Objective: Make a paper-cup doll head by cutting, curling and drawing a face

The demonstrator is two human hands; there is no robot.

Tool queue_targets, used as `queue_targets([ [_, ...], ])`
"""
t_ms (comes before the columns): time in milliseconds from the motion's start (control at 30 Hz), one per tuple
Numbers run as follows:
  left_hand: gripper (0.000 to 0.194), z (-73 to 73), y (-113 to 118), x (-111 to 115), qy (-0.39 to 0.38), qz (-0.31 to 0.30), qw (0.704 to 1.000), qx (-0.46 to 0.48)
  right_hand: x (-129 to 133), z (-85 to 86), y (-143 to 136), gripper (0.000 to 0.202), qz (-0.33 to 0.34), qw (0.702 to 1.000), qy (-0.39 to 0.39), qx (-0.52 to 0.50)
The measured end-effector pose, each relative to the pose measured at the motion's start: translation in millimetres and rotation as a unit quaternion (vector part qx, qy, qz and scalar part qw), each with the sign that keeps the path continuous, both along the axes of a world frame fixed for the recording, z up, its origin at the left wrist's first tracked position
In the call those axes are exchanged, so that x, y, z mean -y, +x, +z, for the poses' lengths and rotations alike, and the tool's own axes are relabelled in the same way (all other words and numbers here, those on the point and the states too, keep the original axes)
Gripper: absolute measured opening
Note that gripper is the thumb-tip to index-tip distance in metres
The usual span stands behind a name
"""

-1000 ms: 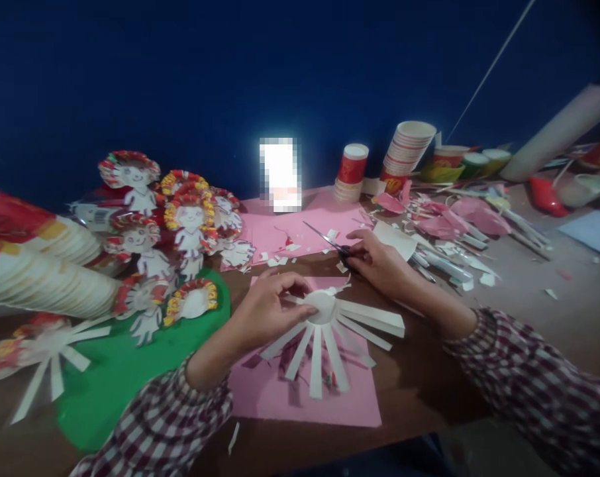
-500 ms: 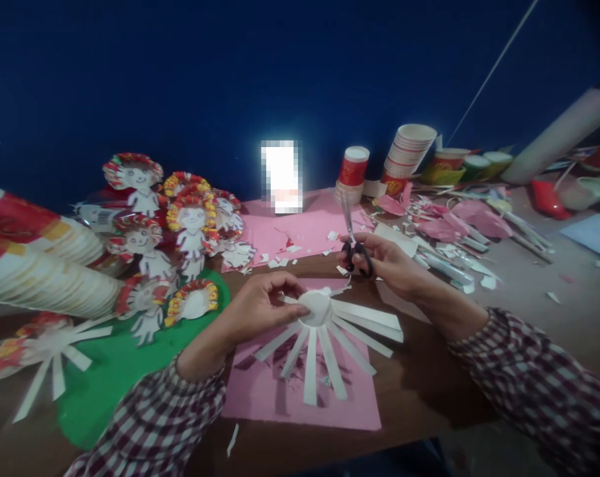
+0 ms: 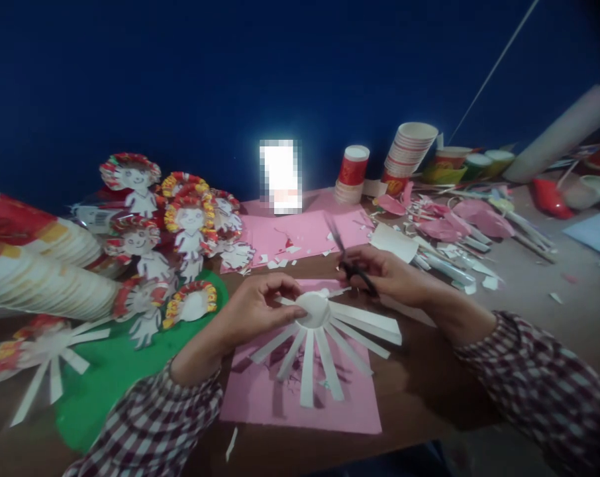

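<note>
My left hand (image 3: pixel 260 306) pinches the round base of a white paper cup cut into strips (image 3: pixel 314 311). Its strips fan out toward me and to the right, above a pink paper sheet (image 3: pixel 300 419) on the brown table. To the upper right of the cut cup, my right hand (image 3: pixel 384 275) is closed round the black handles of a pair of scissors (image 3: pixel 352 268). The blades point up and to the left, blurred, with nothing between them that I can see.
Paper dolls with curled red and yellow rims (image 3: pixel 191 228) stand at left, beside stacked paper cups (image 3: pixel 46 278) and a green sheet (image 3: pixel 131 391). More cups (image 3: pixel 410 152) stand at the back. Pink and white scraps (image 3: pixel 444 228) and another pink sheet (image 3: pixel 304 232) lie behind my hands.
The scissors have tipped left and turned in my right hand, which has moved slightly right and down. My left hand still holds the cut cup in nearly the same place.
</note>
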State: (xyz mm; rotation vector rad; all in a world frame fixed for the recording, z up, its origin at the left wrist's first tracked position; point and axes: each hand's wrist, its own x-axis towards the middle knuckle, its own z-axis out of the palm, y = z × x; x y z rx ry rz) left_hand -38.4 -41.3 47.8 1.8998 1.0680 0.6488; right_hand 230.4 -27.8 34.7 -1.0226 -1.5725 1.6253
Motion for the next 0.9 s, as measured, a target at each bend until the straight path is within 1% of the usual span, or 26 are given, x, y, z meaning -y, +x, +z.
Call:
queue_targets([
  [67, 0.021, 2.9, -3.2, -1.5, 0.010, 0.007, 1.000, 0.000, 2.4, -4.8, -1.3, 0.039, 0.072, 0.997, -0.030, 0.020],
  [133, 0.020, 4.6, -7.0, -3.6, 0.016, 0.018, 1.000, 0.000, 4.8, -5.8, -2.2, 0.039, 0.130, 0.990, -0.033, 0.033],
  [233, 0.019, 4.3, -11.8, -6.8, 0.011, 0.029, 1.000, -0.002, 7.1, -3.4, -2.2, 0.040, 0.180, 0.982, -0.042, 0.026],
  [333, 0.020, 1.6, -13.5, -8.8, -0.006, 0.026, 1.000, 0.004, 8.2, -2.5, -1.9, 0.041, 0.195, 0.979, -0.064, -0.001],
  [467, 0.022, -2.4, -11.6, -9.3, -0.017, 0.034, 0.999, 0.004, 9.5, -5.6, -2.4, 0.039, 0.207, 0.973, -0.099, -0.020],
  [667, 0.023, -3.4, -7.9, -8.4, -0.035, 0.040, 0.999, -0.001, 9.0, -8.5, -1.5, 0.042, 0.216, 0.970, -0.111, -0.005],
  [800, 0.020, -1.2, -5.8, -7.3, -0.039, 0.034, 0.999, 0.001, 7.3, -7.6, -1.0, 0.046, 0.227, 0.969, -0.100, 0.009],
  [900, 0.019, -0.2, -4.5, -7.1, -0.057, 0.027, 0.998, 0.001, 6.4, -7.6, -1.0, 0.047, 0.244, 0.965, -0.095, 0.021],
])
